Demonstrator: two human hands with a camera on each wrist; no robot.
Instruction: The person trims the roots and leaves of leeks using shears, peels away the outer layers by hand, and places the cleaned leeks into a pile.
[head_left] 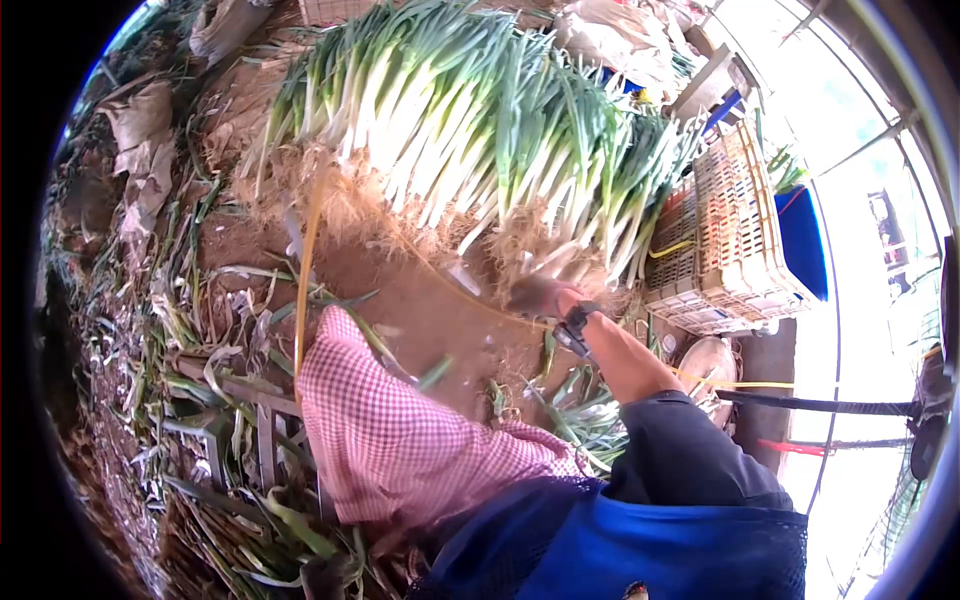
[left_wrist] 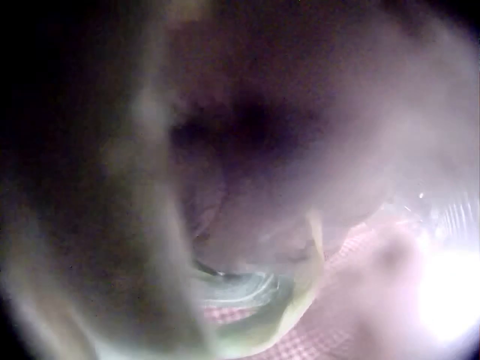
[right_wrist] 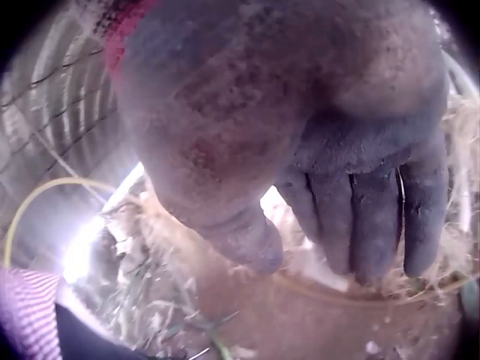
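Note:
My right hand (head_left: 545, 297), blurred in the head view, is beside the shaggy roots of a long row of leeks or large green onions (head_left: 440, 130). Seen from the right wrist, that hand (right_wrist: 300, 142) is dirt-darkened, its fingers (right_wrist: 373, 217) nearly straight and pointing down, the thumb apart from them. Roots (right_wrist: 457, 165) show behind the fingers, and nothing is in its grasp. The left wrist view is dark and blurred; a large dim shape fills it, with a pale green leaf strip (left_wrist: 296, 304) curving below. I cannot tell how the left hand lies there.
A thin yellow hose (head_left: 450, 283) crosses the soil (head_left: 420, 310) in front of the roots. Stacked plastic crates (head_left: 725, 230) stand at the right. Leaf trimmings (head_left: 225, 330) litter the left side, near a low frame (head_left: 265, 430). Pink checked cloth (head_left: 390, 430) covers the lap.

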